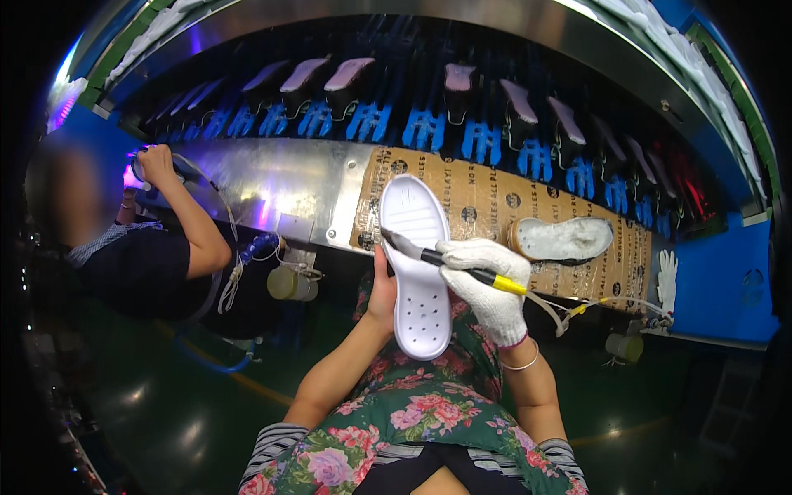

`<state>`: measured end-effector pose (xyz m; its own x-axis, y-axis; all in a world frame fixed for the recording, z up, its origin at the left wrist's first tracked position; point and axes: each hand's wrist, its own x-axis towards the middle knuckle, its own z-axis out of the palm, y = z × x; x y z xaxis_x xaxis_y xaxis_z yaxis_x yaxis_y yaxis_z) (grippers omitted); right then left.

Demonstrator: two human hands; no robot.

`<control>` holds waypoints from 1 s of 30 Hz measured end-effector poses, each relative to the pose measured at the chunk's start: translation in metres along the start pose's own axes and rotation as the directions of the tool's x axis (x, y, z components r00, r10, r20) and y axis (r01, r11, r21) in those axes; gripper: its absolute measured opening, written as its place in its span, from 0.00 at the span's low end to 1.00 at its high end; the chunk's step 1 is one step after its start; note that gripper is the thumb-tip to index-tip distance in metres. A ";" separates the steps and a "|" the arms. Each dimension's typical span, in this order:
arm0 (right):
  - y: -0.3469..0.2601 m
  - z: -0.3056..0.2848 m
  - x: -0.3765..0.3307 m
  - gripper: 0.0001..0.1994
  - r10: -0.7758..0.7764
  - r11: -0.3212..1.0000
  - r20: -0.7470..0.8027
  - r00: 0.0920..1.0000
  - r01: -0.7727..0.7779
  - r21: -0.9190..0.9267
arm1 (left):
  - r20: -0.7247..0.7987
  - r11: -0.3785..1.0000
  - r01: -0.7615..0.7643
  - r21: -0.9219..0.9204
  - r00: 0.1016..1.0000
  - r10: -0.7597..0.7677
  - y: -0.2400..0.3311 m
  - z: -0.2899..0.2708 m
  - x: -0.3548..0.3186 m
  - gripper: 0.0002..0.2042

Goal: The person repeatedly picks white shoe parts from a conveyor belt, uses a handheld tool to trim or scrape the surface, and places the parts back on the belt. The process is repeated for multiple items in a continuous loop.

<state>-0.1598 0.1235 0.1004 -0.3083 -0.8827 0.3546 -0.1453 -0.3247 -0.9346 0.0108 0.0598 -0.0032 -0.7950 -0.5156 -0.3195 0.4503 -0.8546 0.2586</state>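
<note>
The white sole (422, 285), grooved at its far end and hole-dotted at its near one, lies just right of the left hand (382, 295), which grips its edge, thumb raised; the right hand (492, 279) (gloved, fingers curled) holds a brush (428, 256) across it.

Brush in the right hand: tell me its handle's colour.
The brush handle is black with a yellow rear section, best seen in the head view.

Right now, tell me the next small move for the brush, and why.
Probably stroke the brush along the left rim of the white sole: the gloved right hand has its bristles at that edge, and the left hand supports the sole.
</note>
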 end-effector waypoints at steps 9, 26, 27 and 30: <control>-0.022 -0.003 0.024 0.13 -0.351 0.848 0.068 0.934 0.347 -0.400 | 0.305 0.953 0.021 -0.301 0.949 0.076 -0.008 0.033 -0.001 0.53; -0.004 0.015 0.007 0.17 -0.511 0.748 0.113 0.852 0.505 -0.431 | 0.331 0.974 -0.212 -0.074 0.917 0.224 -0.018 -0.003 -0.010 0.49; -0.005 0.019 0.006 0.17 -0.514 0.723 0.169 0.841 0.531 -0.442 | 0.199 0.957 -0.243 0.159 0.957 0.210 -0.016 0.003 -0.014 0.49; -0.016 0.029 0.003 0.15 -0.479 0.718 0.305 0.823 0.567 -0.403 | 0.084 0.836 -0.195 0.512 0.981 0.178 -0.002 0.011 -0.021 0.51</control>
<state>-0.1313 0.1159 0.1154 0.1023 -0.6743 0.7314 -0.6584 -0.5970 -0.4584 0.0223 0.0726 0.0130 -0.7338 -0.6520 -0.1907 0.3236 -0.5823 0.7458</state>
